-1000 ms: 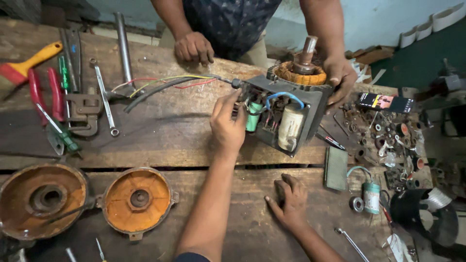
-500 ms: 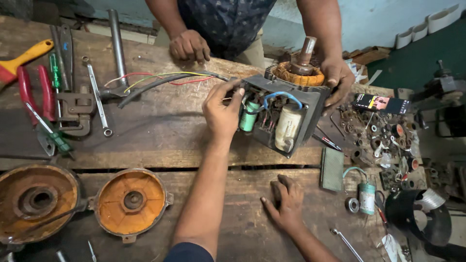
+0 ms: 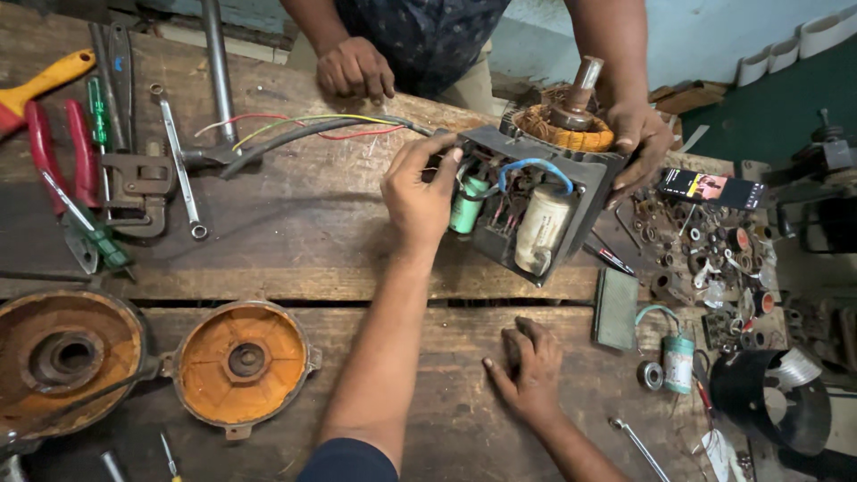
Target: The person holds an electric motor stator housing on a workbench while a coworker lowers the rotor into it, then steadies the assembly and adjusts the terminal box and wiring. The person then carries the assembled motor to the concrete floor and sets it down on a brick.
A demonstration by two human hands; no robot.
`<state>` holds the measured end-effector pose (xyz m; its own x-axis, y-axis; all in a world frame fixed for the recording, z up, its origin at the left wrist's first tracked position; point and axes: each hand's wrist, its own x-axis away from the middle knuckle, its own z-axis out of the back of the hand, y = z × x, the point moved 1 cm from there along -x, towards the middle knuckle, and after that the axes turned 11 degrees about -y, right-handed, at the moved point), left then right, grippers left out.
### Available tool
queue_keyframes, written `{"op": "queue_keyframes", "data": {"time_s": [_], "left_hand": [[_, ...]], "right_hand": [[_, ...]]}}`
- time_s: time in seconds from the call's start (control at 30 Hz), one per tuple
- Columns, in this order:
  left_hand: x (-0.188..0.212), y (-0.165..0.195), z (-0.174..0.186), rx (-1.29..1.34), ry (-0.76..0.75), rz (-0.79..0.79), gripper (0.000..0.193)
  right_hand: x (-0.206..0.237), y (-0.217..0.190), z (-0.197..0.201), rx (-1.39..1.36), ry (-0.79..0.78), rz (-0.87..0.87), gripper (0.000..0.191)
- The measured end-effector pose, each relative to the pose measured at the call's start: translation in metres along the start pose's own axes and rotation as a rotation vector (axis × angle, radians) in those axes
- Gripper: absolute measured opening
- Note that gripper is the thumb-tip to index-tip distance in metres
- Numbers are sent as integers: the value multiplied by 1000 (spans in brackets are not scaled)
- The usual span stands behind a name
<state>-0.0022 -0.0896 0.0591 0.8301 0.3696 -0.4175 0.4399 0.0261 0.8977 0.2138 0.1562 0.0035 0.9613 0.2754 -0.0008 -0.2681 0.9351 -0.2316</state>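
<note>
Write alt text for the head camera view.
The left hand reaches into the wiring of an opened motor housing on a wooden workbench, while the right hand rests flat. Another person's hand steadies it.

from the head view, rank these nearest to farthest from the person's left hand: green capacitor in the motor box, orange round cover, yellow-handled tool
Measured from the left hand:
1. Green capacitor, just right of the fingers, inside the motor box.
2. Orange round cover, lower left on the bench.
3. Yellow-handled tool, far upper left corner.
</note>
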Motion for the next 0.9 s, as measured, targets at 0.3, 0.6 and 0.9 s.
{"op": "queue_keyframes", "data": {"time_s": [0.3, 0.6, 0.9], "left_hand": [[-1, 0, -1, 95, 6, 101, 17], [-3, 2, 1, 45, 8, 79, 13], [-2, 3, 0, 80, 1, 125, 14]], "right_hand": [[0, -2, 0, 12, -4, 3, 58], [0, -1, 1, 41, -44, -16, 58], [1, -1, 0, 29, -51, -35, 58]]}}
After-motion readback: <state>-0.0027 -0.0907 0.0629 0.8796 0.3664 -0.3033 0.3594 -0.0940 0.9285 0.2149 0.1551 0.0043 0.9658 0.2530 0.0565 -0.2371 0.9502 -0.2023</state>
